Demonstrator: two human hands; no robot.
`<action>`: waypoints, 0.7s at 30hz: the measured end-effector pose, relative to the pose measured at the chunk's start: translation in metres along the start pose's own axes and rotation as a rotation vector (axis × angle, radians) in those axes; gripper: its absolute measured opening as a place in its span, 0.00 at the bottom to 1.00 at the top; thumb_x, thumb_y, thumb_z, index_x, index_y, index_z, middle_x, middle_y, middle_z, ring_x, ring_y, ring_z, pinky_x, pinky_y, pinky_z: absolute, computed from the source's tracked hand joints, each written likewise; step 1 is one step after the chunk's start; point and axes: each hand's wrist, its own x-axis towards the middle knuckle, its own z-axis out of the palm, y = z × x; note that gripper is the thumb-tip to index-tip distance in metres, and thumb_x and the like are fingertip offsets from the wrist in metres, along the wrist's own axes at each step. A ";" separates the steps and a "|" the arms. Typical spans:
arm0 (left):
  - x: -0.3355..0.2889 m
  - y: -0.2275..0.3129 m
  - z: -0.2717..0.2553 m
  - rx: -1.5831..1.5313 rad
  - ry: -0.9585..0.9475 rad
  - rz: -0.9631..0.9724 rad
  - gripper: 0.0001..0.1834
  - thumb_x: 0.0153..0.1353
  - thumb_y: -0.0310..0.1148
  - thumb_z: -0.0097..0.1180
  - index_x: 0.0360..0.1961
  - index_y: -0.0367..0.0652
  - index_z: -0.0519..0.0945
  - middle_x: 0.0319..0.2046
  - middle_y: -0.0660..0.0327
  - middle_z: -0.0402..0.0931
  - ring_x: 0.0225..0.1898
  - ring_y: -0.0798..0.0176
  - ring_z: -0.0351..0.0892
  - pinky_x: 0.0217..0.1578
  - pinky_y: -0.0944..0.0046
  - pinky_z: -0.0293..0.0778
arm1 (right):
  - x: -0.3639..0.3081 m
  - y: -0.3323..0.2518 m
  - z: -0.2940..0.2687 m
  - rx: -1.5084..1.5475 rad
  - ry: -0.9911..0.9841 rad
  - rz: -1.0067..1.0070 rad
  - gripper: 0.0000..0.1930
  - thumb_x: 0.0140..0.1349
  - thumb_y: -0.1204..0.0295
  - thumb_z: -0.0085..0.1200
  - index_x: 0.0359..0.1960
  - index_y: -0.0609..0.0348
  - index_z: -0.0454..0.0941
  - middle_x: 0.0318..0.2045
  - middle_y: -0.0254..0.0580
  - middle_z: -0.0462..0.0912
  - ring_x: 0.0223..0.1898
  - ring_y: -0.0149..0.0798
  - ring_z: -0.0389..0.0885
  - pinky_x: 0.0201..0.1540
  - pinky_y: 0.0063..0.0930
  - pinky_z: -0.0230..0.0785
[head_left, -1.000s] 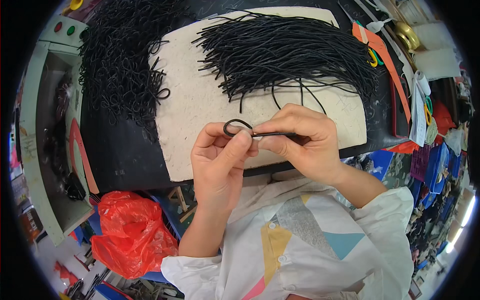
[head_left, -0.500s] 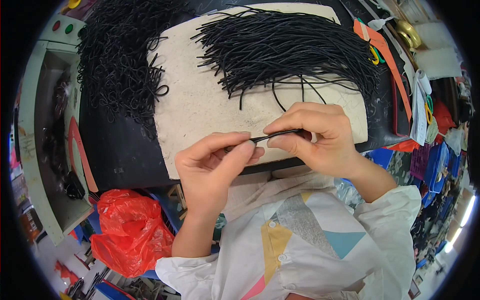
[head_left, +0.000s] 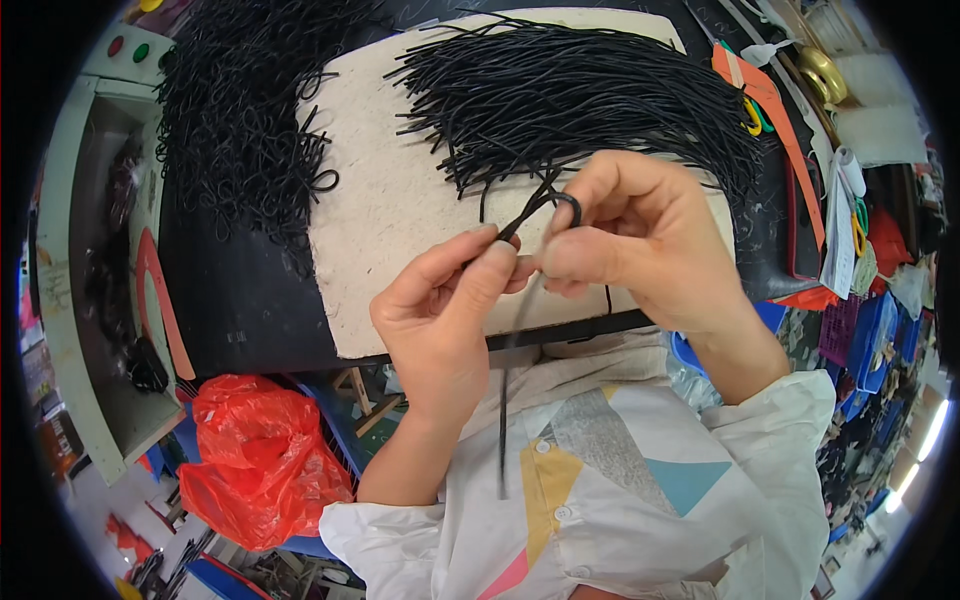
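Between my two hands is a black cord [head_left: 503, 420], bent into a small loop above my fingertips. My left hand [head_left: 440, 315] pinches the doubled part of the cord between thumb and forefinger. Close by on the right, my right hand [head_left: 645, 240] has its thumb and fingers drawn together at the loop's side. One length of the cord hangs down in front of my shirt, partly blurred. Beyond my hands, a thick bundle of straight black cords [head_left: 580, 100] lies across a cream board [head_left: 375, 200]. A heap of looped black cords [head_left: 240, 140] spreads over the board's left edge.
The board rests on a dark table [head_left: 250, 320]. A grey metal box [head_left: 90, 420] with red and green buttons stands at the left, above a red plastic bag [head_left: 265, 460]. Along the right edge are an orange strip [head_left: 770, 100], scissors [head_left: 752, 115] and rolled paper [head_left: 843, 190].
The cord, earlier stretched nearly straight between my hands, is now curled into a loop with one end hanging. My right hand has moved up and turned; my left shifted slightly right.
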 end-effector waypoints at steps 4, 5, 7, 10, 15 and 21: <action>-0.002 -0.008 -0.007 0.313 -0.095 0.251 0.10 0.51 0.15 0.52 0.37 0.27 0.75 0.31 0.51 0.75 0.32 0.61 0.78 0.33 0.70 0.75 | 0.004 0.018 0.001 0.042 0.102 -0.108 0.06 0.50 0.79 0.57 0.28 0.63 0.73 0.22 0.37 0.77 0.24 0.25 0.76 0.27 0.15 0.69; -0.004 -0.007 -0.007 0.295 -0.098 0.243 0.10 0.51 0.15 0.52 0.37 0.28 0.75 0.31 0.51 0.75 0.32 0.62 0.78 0.33 0.70 0.75 | 0.002 0.022 0.003 0.040 0.116 -0.108 0.06 0.50 0.79 0.57 0.28 0.63 0.72 0.22 0.36 0.77 0.24 0.25 0.76 0.27 0.15 0.69; -0.006 -0.005 -0.009 0.257 -0.103 0.228 0.10 0.52 0.14 0.51 0.37 0.28 0.75 0.31 0.51 0.75 0.31 0.63 0.78 0.32 0.70 0.75 | 0.000 0.028 0.005 -0.017 0.146 -0.090 0.07 0.50 0.78 0.58 0.28 0.63 0.72 0.23 0.36 0.77 0.26 0.26 0.77 0.28 0.15 0.69; -0.004 0.003 -0.009 0.057 0.054 0.035 0.09 0.53 0.19 0.52 0.37 0.29 0.75 0.27 0.53 0.76 0.28 0.64 0.77 0.30 0.69 0.73 | -0.004 0.033 0.009 -0.192 0.197 -0.030 0.06 0.49 0.81 0.56 0.29 0.62 0.72 0.27 0.40 0.78 0.28 0.29 0.77 0.30 0.18 0.70; 0.001 0.014 -0.029 0.117 0.064 -0.217 0.10 0.49 0.21 0.56 0.35 0.29 0.76 0.26 0.55 0.76 0.26 0.66 0.76 0.30 0.71 0.71 | -0.017 0.035 -0.040 -1.250 0.144 -0.420 0.07 0.46 0.77 0.57 0.29 0.61 0.75 0.27 0.42 0.77 0.28 0.43 0.76 0.31 0.28 0.69; -0.010 0.013 -0.022 0.184 -0.279 -0.656 0.09 0.45 0.20 0.58 0.31 0.31 0.78 0.23 0.60 0.77 0.23 0.73 0.73 0.26 0.75 0.69 | 0.010 0.005 -0.028 -1.332 -0.149 -0.803 0.15 0.39 0.79 0.55 0.32 0.53 0.78 0.40 0.39 0.76 0.42 0.44 0.73 0.38 0.32 0.67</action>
